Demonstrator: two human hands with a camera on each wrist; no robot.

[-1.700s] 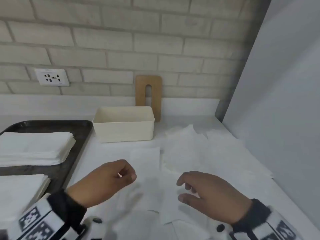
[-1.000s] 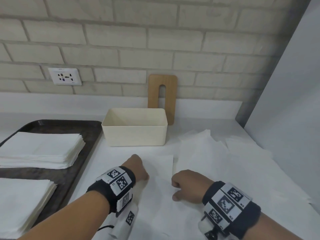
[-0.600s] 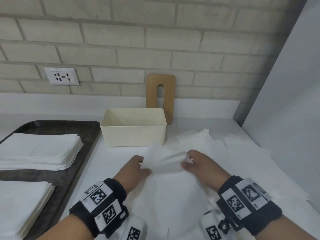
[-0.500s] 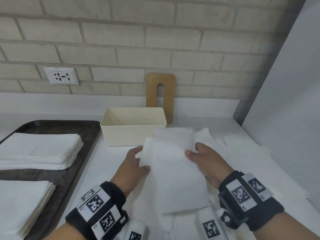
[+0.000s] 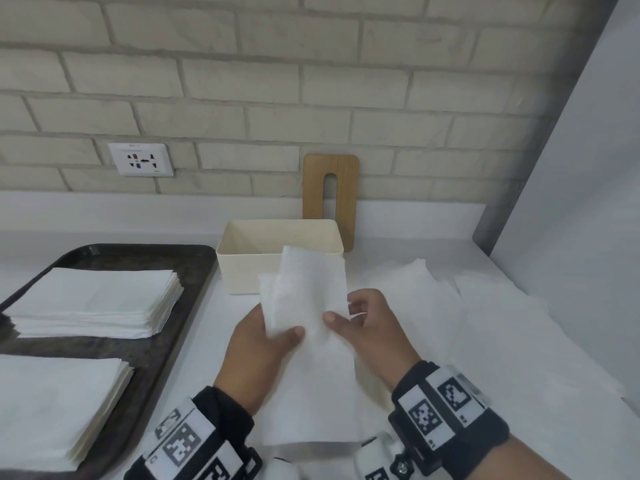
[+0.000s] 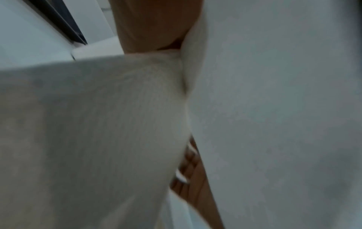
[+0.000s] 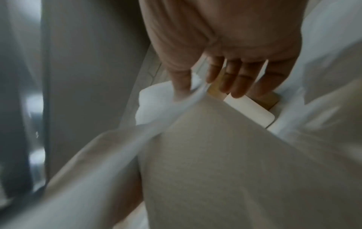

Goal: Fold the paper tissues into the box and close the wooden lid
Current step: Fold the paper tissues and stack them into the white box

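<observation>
Both hands, your left hand (image 5: 258,344) and right hand (image 5: 367,327), pinch one paper tissue (image 5: 308,306) held up just in front of the open cream box (image 5: 242,268), so you are mid-fold; next, I think, press it flat and lay it inside.

Left wrist: we see a black band (image 5: 207,434) at lower left, bearing white square-code tags.
Right wrist: a black band (image 5: 446,410) at lower right, same tags, a small screw below.
Forearms: bare.
</observation>
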